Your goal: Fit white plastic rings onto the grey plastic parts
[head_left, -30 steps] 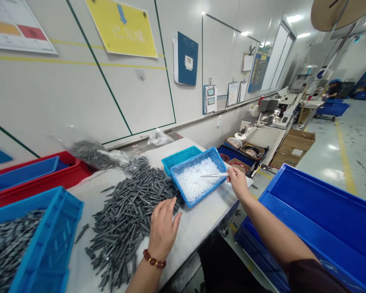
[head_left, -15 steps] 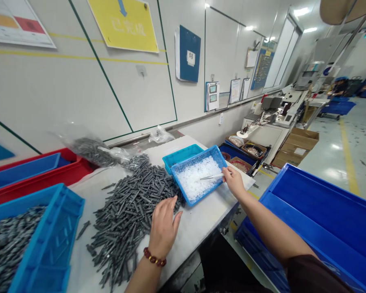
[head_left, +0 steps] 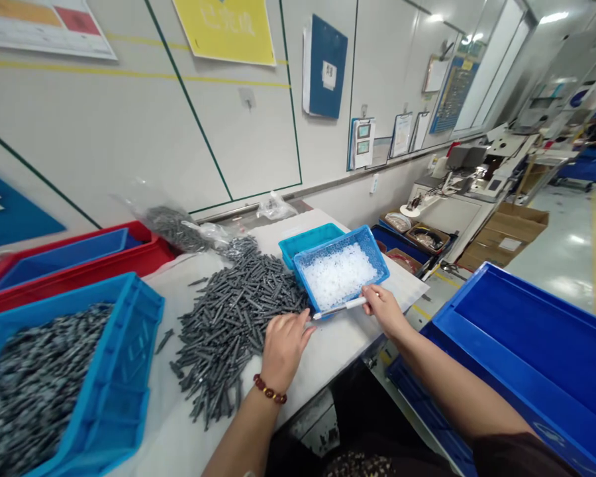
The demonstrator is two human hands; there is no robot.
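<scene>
My right hand (head_left: 383,306) is closed on a pair of tweezers (head_left: 353,303) with a pale handle. Their tip, with a small white bit at it, points left, close to my left fingertips. My left hand (head_left: 284,344), with a beaded bracelet on the wrist, is at the right edge of a pile of dark grey ribbed parts (head_left: 238,311). Its thumb and forefinger are bent toward each other; a dark bit shows between them, too small to name. Behind the tweezers a blue basket (head_left: 383,266) of small white pieces (head_left: 340,273) leans on a teal tray (head_left: 302,240).
A blue crate (head_left: 146,344) full of grey parts stands at left, near a red bin (head_left: 151,262). Plastic bags (head_left: 171,228) of parts lie at the wall. Large blue bins (head_left: 531,344) stand right of the table (head_left: 338,354). Far right, another person sits.
The tweezers have come from over the white pieces to the basket's near edge, beside my left hand. My left thumb and forefinger have drawn closer together. The view has shifted slightly.
</scene>
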